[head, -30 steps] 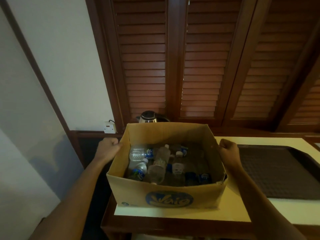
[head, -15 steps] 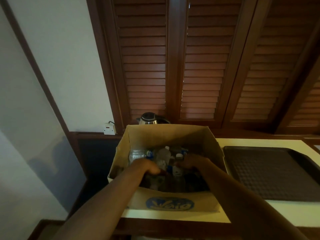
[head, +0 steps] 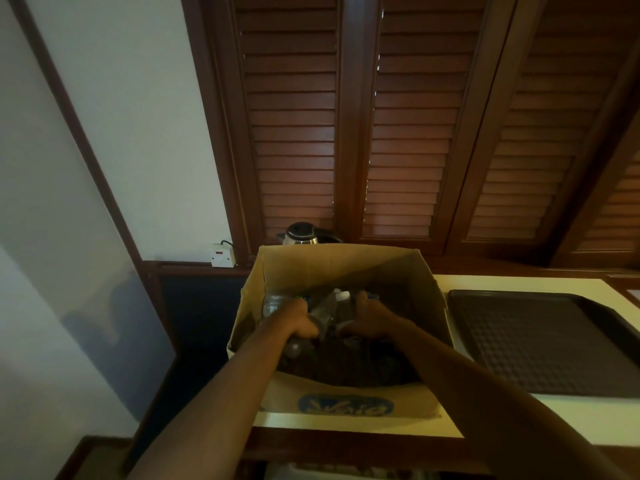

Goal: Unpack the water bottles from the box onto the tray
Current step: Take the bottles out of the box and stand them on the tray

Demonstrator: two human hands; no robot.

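Hands reach into the cardboard box (head: 341,405): the left hand (head: 300,323) grips a clear water bottle (head: 323,311), the right hand (head: 369,318) curls around another, hidden in shadow. Just right sits the dark tray (head: 540,344).

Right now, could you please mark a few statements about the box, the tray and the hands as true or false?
1. Both hands are inside the cardboard box. True: left hand, right hand.
2. The tray already holds bottles. False: nothing lies on it.
3. The tray lies to the right of the box. True.
4. The kettle stands on the tray. False: it stands behind the box.
5. The left hand grips a water bottle. True.
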